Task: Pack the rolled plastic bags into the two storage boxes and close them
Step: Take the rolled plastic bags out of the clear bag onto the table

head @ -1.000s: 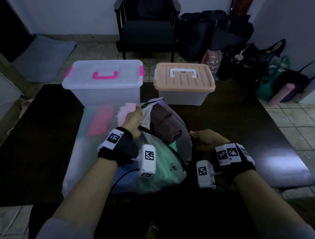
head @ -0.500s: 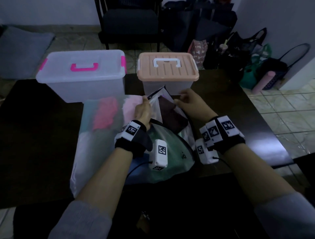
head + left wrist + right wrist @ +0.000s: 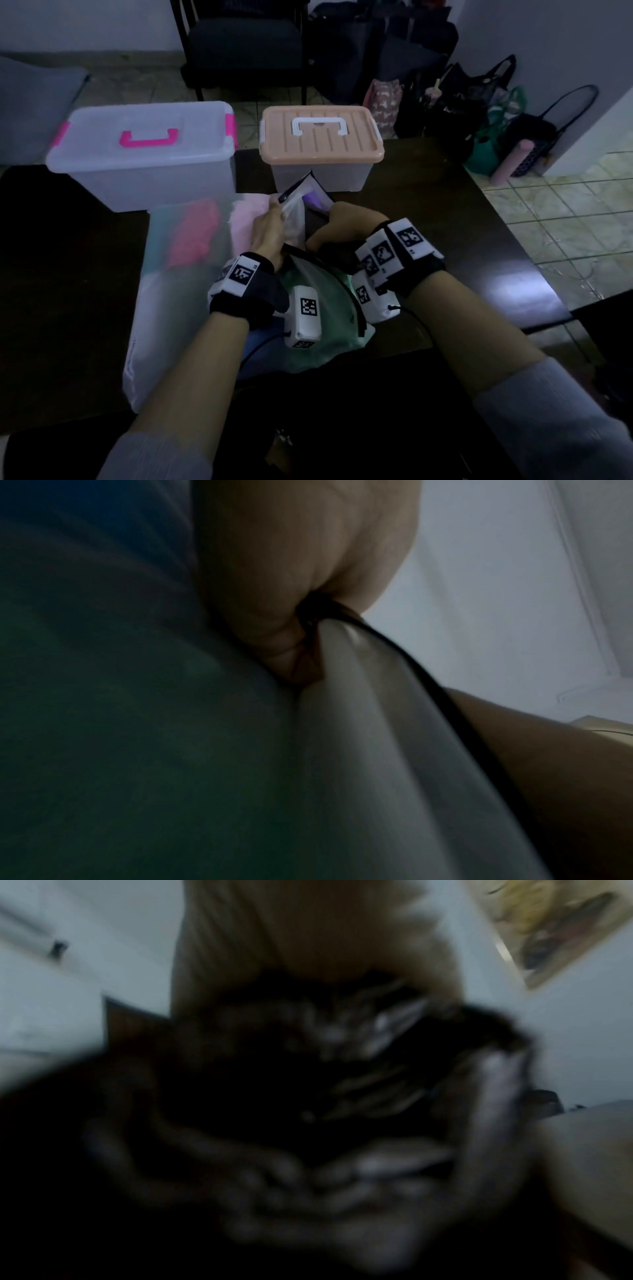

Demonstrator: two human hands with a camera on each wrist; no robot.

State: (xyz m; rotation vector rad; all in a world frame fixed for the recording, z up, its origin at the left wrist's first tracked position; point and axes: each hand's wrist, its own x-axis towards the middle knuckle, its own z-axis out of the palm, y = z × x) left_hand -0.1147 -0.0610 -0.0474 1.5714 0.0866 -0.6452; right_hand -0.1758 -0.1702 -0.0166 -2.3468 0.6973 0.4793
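A translucent zip pouch [image 3: 322, 308] with a black zipper edge lies on the dark table [image 3: 445, 219], with green and dark rolled bags inside. My left hand [image 3: 277, 209] pinches the pouch's upper edge and holds it up; the left wrist view shows that pinch [image 3: 308, 620] on the black-trimmed film [image 3: 377, 723]. My right hand [image 3: 329, 236] reaches into the pouch mouth, fingers curled round a dark rolled bag [image 3: 339, 251], which is blurred in the right wrist view [image 3: 359, 1042]. The clear box with a pink handle [image 3: 144, 147] and the peach-lidded box [image 3: 320, 137] stand shut behind.
A second translucent pouch [image 3: 178, 281] holding pink and red rolls lies left of my hands. A dark chair [image 3: 243, 44] and several bags on the floor [image 3: 479, 113] stand beyond the table. The table's right edge [image 3: 534, 274] is close to my right arm.
My right hand moved from the pouch's right edge up to its mouth and then down inside, closing on the dark roll. The left hand kept its hold on the pouch edge.
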